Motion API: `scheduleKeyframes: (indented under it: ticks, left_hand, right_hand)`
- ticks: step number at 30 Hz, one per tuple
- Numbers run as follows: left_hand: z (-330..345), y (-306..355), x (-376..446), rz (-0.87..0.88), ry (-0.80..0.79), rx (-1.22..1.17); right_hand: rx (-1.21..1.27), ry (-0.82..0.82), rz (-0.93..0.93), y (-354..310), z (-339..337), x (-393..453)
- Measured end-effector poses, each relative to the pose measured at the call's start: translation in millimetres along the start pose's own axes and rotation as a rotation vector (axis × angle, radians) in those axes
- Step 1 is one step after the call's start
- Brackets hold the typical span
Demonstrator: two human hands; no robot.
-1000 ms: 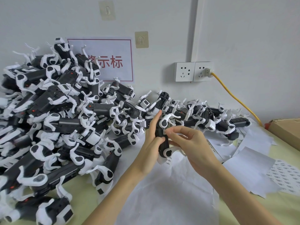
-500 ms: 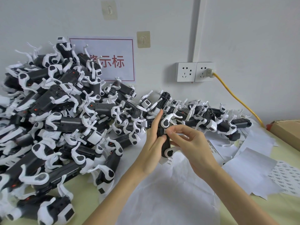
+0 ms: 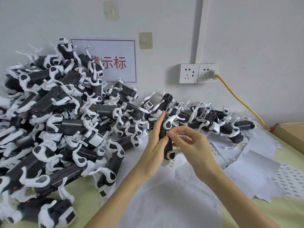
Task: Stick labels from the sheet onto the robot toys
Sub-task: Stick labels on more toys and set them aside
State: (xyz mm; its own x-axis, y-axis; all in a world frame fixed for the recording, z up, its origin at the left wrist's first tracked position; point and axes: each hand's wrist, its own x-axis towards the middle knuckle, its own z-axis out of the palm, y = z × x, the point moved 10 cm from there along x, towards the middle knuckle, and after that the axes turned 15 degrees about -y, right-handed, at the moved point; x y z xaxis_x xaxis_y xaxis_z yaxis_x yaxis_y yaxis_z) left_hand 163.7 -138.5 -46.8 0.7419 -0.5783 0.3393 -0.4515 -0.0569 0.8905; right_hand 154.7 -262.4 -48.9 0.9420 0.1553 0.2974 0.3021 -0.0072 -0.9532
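Left hand (image 3: 155, 142) grips one robot toy (image 3: 166, 137) upright, above the white paper mid-worktop. Right hand (image 3: 189, 142) pinches a small label (image 3: 167, 133) against its black body. To do this well: lay one edge first, square to the body, then rub flat with the thumb. Label sheet (image 3: 291, 183) lies by the right worktop edge; toy pile (image 3: 57, 122) fills the left.

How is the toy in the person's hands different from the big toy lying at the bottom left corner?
The held toy stands upright, gripped by the left hand; the corner toy lies flat on the table. The right hand presses a small label on the held one; nothing touches the other. Both are black-and-white.
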Motion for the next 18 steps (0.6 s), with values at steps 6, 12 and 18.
scheduleKeyframes:
  ticks: [6, 12, 18]
  left_hand:
    - [0.6, 2.3, -0.7, -0.01, -0.007, 0.001]
    - [1.3, 3.3, -1.7, -0.022, -0.011, -0.002]
    - [0.9, 3.5, -0.6, -0.016, -0.006, 0.0]
  right_hand:
    - [-0.012, 0.02, -0.033, -0.6, -2.0, 0.1]
    - [-0.002, 0.015, -0.021, 1.6, -2.8, 0.1]
    - [0.004, 0.005, 0.003, 2.3, -1.0, 0.6]
